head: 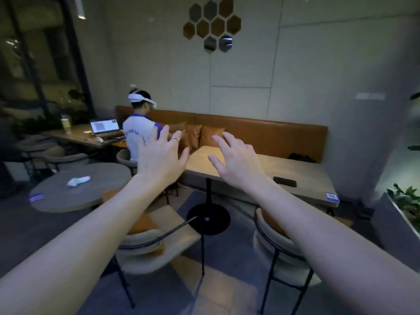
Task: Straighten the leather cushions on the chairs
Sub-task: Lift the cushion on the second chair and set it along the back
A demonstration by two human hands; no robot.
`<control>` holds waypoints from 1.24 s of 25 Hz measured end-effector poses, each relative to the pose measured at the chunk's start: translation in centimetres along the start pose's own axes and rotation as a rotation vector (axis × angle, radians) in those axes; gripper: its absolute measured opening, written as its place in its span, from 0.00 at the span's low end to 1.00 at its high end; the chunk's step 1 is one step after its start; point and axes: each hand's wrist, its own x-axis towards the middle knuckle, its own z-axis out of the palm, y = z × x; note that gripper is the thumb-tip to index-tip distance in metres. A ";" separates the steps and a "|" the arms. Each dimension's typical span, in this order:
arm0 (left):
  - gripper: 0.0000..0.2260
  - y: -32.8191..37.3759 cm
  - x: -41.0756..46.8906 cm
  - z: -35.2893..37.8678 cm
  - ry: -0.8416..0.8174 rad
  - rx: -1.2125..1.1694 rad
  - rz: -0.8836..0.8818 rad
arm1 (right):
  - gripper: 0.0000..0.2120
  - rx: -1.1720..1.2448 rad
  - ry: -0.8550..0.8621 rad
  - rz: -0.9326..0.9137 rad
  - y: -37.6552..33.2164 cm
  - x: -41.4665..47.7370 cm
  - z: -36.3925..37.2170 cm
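Observation:
Both my arms stretch forward over a long wooden table (306, 176). My left hand (162, 158), with a ring on one finger, and my right hand (236, 160) are open with fingers spread, holding nothing. Orange leather cushions (211, 136) lean against the back of the orange bench (272, 135) beyond the table, well past my fingertips. Below my arms stand two chairs: the left chair (145, 251) carries an orange cushion (142, 223) on its seat, and the right chair (281, 253) has an orange cushion (272, 223) mostly hidden under my right forearm.
A person in a white shirt and headset (138, 133) sits at the left by a laptop (105, 127). A round table (75, 194) holds a white controller (78, 181). A dark phone (285, 181) lies on the long table. A planter (402, 214) stands at the right.

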 end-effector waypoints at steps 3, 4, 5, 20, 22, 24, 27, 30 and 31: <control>0.26 -6.8 -1.6 -2.1 0.010 0.041 -0.076 | 0.29 0.016 0.027 -0.068 -6.8 1.9 0.9; 0.26 -8.5 -2.0 -2.5 0.003 0.052 -0.103 | 0.29 0.025 0.022 -0.081 -8.6 2.5 1.3; 0.26 -10.4 -2.4 -2.7 -0.008 0.063 -0.134 | 0.29 0.039 0.013 -0.090 -10.5 3.2 2.1; 0.26 -27.2 -2.5 13.8 -0.394 -0.120 -0.505 | 0.31 0.318 -0.364 0.158 -18.4 11.5 26.8; 0.26 -29.1 -1.6 18.5 -0.440 -0.105 -0.522 | 0.31 0.328 -0.428 0.175 -18.3 13.2 32.0; 0.25 -30.8 -0.6 22.8 -0.503 -0.093 -0.533 | 0.32 0.327 -0.497 0.184 -18.3 14.8 36.7; 0.25 -33.2 -0.2 29.2 -0.576 -0.080 -0.545 | 0.32 0.317 -0.618 0.172 -18.8 15.9 43.5; 0.23 -35.4 -0.2 34.8 -0.645 -0.097 -0.561 | 0.32 0.348 -0.739 0.201 -19.8 15.9 49.4; 0.23 -36.0 -0.5 36.5 -0.669 -0.127 -0.577 | 0.32 0.354 -0.777 0.220 -20.2 15.4 51.1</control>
